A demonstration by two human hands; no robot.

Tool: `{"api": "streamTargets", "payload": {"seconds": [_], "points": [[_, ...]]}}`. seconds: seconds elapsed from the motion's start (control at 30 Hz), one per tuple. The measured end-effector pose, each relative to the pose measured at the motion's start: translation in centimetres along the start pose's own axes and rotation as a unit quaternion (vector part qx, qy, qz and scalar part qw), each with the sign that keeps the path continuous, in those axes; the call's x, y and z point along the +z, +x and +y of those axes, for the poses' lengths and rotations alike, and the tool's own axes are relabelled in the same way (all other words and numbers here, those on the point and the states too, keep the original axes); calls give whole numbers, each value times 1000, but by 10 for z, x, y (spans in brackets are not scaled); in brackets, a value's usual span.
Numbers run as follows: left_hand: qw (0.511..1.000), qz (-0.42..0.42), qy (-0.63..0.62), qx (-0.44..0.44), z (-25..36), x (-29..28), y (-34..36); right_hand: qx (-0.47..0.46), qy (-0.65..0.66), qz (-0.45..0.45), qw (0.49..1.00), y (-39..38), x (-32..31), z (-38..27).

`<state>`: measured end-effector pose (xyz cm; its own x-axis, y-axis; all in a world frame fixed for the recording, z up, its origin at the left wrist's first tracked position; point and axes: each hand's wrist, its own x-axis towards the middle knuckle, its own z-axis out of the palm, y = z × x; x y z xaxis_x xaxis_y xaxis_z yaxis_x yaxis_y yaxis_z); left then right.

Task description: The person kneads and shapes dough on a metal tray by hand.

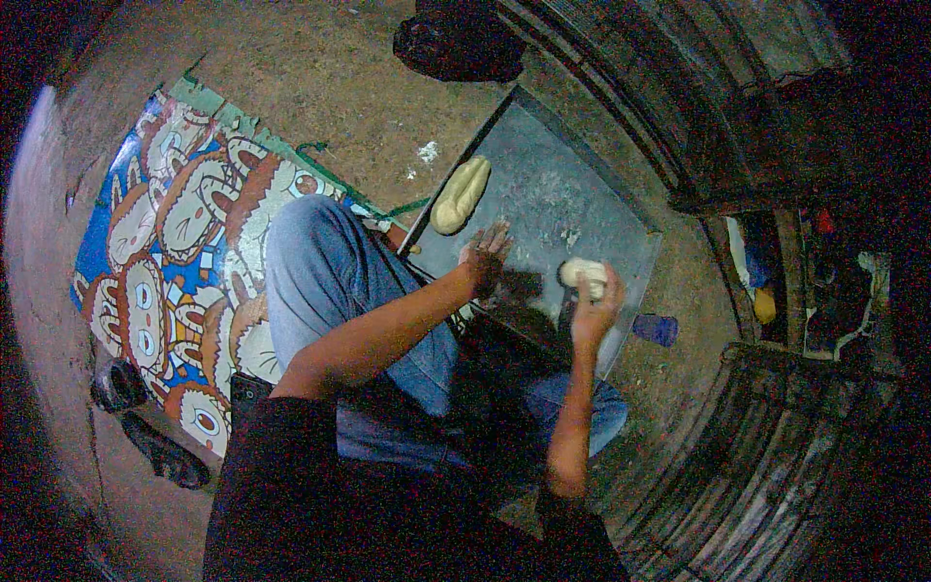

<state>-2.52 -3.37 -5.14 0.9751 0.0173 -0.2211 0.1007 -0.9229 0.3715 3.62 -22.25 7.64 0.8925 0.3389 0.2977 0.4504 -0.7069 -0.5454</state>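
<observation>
My right hand (593,308) grips a small pale lump of dough (584,276) above the near part of a dark floured metal tray (582,194) lying on the ground. Just left of it, my left hand (485,257) hovers over the tray with fingers spread and empty, dusted with flour. A longer, yellowish log of dough (460,194) lies at the tray's far left corner. My knees in blue jeans (330,272) are folded beside the tray.
A colourful patterned mat (184,252) covers the dirt floor at left. A small blue object (656,330) lies right of the tray. Dark wooden planks (776,466) and shelving (737,107) crowd the right side; a black bag (456,44) sits beyond the tray.
</observation>
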Motion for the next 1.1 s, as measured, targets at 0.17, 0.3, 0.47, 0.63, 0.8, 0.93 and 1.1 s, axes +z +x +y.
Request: {"api": "streamTargets", "payload": {"seconds": [0.17,0.3,0.47,0.63,0.8,0.93,1.1], "points": [[999,-37,33,9,18,-29,-13,56,-11,0,998,-28,39,32],[999,4,-25,-21,5,3,-3,19,30,-96,995,-18,35,25],[999,-23,-25,-5,8,-23,-11,152,47,-174,972,28,16,-4],[997,-68,14,21,16,-60,-27,245,-123,-72,959,37,60,15],[999,-49,10,10,15,-51,-29,-67,-284,18,956,17,98,3],[998,-37,46,7,14,-41,-23,-70,-280,-47,956,17,100,-8],[999,-2,47,3,16,-44,-29,-11,-282,-99,954,40,113,-13]]}}
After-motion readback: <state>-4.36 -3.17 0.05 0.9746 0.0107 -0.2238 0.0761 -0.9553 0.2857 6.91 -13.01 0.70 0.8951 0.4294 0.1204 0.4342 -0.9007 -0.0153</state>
